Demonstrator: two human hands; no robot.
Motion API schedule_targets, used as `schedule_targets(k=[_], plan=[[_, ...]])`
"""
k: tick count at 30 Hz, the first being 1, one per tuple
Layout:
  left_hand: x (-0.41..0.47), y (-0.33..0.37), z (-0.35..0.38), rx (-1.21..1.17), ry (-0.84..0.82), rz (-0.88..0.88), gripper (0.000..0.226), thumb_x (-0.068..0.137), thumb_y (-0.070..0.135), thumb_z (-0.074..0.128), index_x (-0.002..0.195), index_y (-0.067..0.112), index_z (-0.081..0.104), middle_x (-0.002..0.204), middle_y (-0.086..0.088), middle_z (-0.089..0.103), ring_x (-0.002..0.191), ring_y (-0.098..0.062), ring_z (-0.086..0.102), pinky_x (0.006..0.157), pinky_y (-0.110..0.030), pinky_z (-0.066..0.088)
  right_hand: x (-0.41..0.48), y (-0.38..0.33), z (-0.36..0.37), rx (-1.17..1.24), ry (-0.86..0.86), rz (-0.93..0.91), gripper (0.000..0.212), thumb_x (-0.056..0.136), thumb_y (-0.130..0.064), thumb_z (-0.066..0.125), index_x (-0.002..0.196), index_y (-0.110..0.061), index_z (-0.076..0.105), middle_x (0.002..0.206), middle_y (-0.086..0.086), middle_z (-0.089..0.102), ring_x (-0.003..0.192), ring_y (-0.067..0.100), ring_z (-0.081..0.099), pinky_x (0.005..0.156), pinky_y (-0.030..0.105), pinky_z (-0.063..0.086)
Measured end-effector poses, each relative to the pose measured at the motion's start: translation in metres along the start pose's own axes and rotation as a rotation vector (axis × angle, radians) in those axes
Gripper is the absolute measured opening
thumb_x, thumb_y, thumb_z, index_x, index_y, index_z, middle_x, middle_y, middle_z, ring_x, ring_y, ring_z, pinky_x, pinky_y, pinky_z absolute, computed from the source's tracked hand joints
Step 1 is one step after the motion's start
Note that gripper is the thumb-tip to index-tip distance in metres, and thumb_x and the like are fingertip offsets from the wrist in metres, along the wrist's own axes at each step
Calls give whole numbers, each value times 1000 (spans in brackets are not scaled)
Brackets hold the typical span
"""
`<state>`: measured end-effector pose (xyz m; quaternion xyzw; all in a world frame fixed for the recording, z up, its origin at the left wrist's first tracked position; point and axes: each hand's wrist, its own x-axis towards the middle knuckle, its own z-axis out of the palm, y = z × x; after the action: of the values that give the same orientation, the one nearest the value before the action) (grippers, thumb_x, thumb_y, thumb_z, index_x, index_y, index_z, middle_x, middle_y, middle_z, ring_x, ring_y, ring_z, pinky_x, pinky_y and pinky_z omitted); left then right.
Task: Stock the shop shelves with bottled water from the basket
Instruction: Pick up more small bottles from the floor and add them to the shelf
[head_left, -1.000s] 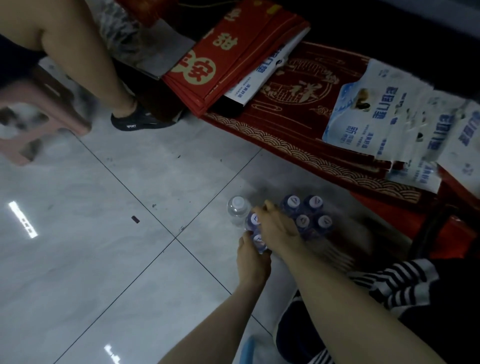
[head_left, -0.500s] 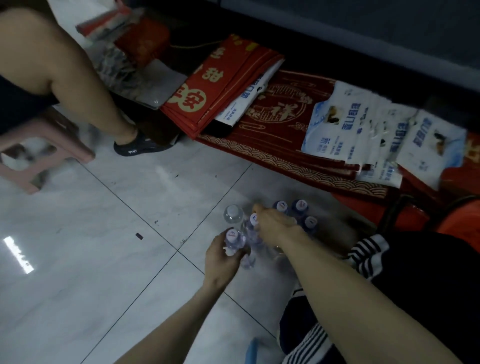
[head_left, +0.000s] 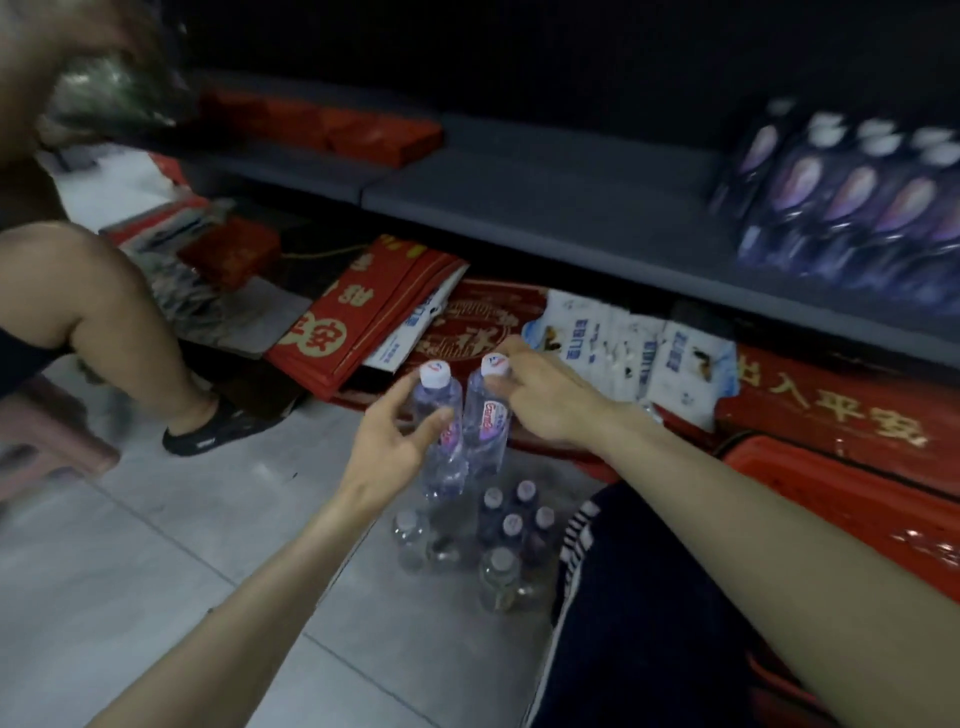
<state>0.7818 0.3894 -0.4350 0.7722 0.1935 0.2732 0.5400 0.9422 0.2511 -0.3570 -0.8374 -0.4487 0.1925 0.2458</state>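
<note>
**Two water bottles held up in front of a shop shelf**

A long dark grey shelf (head_left: 519, 208) runs across the upper view. Wrapped packs of purple bottles (head_left: 857, 208) stand at its right end. Below it lies a pale tiled floor (head_left: 156, 571). At lower right, beside the wearer's knee, is a red container that is probably the basket (head_left: 831, 499). Another person's leg and black shoe (head_left: 218, 431) are at the left.

In the centre, the left hand (head_left: 389, 447) wraps thumb and fingers round the body of one clear bottle (head_left: 441, 415). The right hand (head_left: 550, 400) grips a second bottle (head_left: 485, 421) near its white cap. Both bottles are upright, side by side, off the floor and below the shelf's front edge. More floor bottles (head_left: 504, 540) stand clustered directly beneath them.

The step in hand appears to be carrying this pair to the shelf. The next move likely calls for raising both above the shelf edge, setting them upright on the grey surface left of the purple packs, and letting go only once each stands steady.
</note>
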Motion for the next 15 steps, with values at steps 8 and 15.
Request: schedule_targets(k=[8, 15], plan=[[93, 130, 27, -53, -179, 292, 36, 108, 22, 58, 143, 19, 56, 129, 5, 72, 122, -13, 67, 107, -42, 52, -29, -16, -133, 126, 359, 18, 24, 108, -45, 46, 119, -24, 48, 101, 2, 66, 84, 16, 60, 67, 36, 46], [146, 241, 83, -176, -271, 428, 37, 110, 30, 51, 148, 27, 50, 125, 5, 72, 116, -13, 70, 105, -44, 53, -58, -21, -230, 228, 716, 98, 23, 101, -50, 51, 103, -28, 59, 95, -5, 71, 92, 20, 66, 79, 40, 55]])
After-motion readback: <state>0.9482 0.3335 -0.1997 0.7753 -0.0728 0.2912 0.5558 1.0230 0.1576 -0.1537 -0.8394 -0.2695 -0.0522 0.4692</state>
